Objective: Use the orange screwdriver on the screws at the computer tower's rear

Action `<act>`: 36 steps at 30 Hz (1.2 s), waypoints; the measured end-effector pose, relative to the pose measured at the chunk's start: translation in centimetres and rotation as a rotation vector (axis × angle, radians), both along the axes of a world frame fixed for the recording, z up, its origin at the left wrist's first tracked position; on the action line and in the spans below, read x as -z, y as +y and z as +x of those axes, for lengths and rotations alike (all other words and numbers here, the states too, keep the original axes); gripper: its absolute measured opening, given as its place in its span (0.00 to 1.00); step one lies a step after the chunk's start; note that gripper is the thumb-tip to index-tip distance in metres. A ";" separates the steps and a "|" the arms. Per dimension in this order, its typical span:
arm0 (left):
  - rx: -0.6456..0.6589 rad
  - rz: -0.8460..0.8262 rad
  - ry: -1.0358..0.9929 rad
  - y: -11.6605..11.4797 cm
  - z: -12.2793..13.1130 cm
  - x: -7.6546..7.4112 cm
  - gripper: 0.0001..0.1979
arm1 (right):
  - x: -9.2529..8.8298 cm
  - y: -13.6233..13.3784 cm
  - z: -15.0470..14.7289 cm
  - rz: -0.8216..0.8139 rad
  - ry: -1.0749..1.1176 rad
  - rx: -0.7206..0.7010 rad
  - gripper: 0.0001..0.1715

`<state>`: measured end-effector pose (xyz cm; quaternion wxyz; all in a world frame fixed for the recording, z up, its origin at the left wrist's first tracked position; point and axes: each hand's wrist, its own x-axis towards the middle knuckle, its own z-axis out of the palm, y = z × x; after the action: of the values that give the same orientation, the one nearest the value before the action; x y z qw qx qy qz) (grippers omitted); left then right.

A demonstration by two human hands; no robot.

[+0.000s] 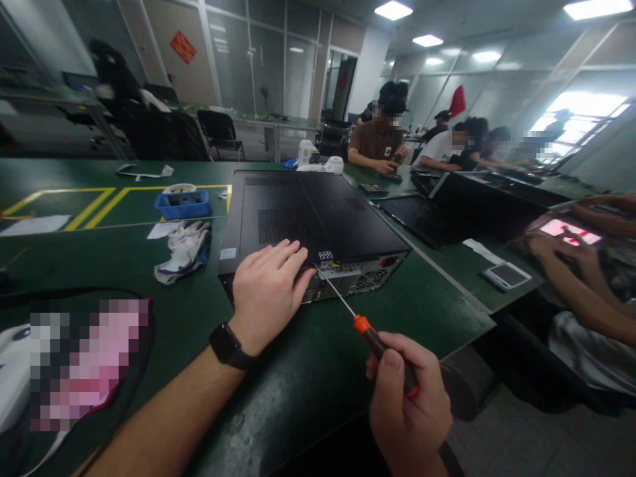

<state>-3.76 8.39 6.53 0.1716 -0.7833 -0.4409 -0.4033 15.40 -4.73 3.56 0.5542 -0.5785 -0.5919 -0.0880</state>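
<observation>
A black computer case (318, 212) lies flat on the green table (149, 311), its rear panel facing me. My left hand (268, 288), with a dark watch on the wrist, rests open on the case's near top edge, fingers flat. My right hand (407, 404) is closed round the handle of a screwdriver (370, 331) with an orange collar. The thin shaft points up and left, its tip at the top of the rear panel (348, 275), just right of my left fingers.
White work gloves (186, 248) lie left of the case, a blue parts tray (183, 203) behind them. Another open black case (447, 212) sits to the right. A person at the right edge holds a phone (569, 232); several people sit at the far end. The table edge runs near my right hand.
</observation>
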 end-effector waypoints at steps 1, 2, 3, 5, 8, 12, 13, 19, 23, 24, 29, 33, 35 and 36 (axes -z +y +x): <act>-0.001 0.001 0.000 0.0 0.0 0.0 0.13 | 0.0 0.0 0.0 -0.006 0.006 -0.007 0.10; 0.000 0.002 0.000 0.0 0.0 0.0 0.13 | 0.0 0.0 0.0 -0.001 0.006 -0.020 0.10; 0.001 0.002 0.000 0.0 0.0 0.0 0.13 | 0.0 0.0 0.0 0.015 0.003 -0.032 0.10; 0.003 0.004 0.000 0.1 0.0 0.1 0.13 | 0.0 0.1 -0.1 0.045 -0.009 -0.051 0.10; 0.004 0.007 0.000 0.1 0.0 0.1 0.13 | 0.1 0.0 0.0 0.039 -0.020 -0.022 0.09; 0.005 -0.008 -0.002 0.0 -0.1 0.2 0.14 | 0.2 -0.2 0.1 -0.027 0.038 -0.017 0.11; 0.006 -0.009 -0.004 0.0 -0.1 0.2 0.14 | 0.2 -0.2 0.1 -0.026 0.049 -0.030 0.11; 0.004 -0.004 -0.012 0.1 0.0 0.0 0.13 | 0.1 0.1 0.0 0.047 0.001 -0.046 0.09; 0.006 0.004 -0.011 0.0 0.0 -0.2 0.13 | 0.4 -0.1 0.1 -0.015 0.032 -0.036 0.11; 0.006 0.005 -0.008 0.0 0.0 -0.2 0.13 | 0.4 -0.1 0.1 -0.020 0.048 -0.046 0.11; 0.001 0.010 -0.002 0.0 0.0 0.0 0.13 | 0.4 -0.2 -0.1 0.037 0.018 -0.030 0.11; 0.004 -0.003 -0.004 0.1 -0.1 0.1 0.13 | 0.4 -0.1 -0.2 0.025 0.039 -0.001 0.09; 0.004 -0.007 -0.004 0.1 -0.1 0.1 0.13 | 0.4 0.0 -0.2 0.012 0.058 -0.020 0.10; 0.003 -0.007 -0.004 0.0 0.0 0.1 0.13 | 0.3 0.0 -0.2 0.020 0.054 -0.042 0.10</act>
<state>-3.80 8.44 6.43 0.1674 -0.7835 -0.4417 -0.4037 15.22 -4.74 3.27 0.5773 -0.5626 -0.5880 -0.0665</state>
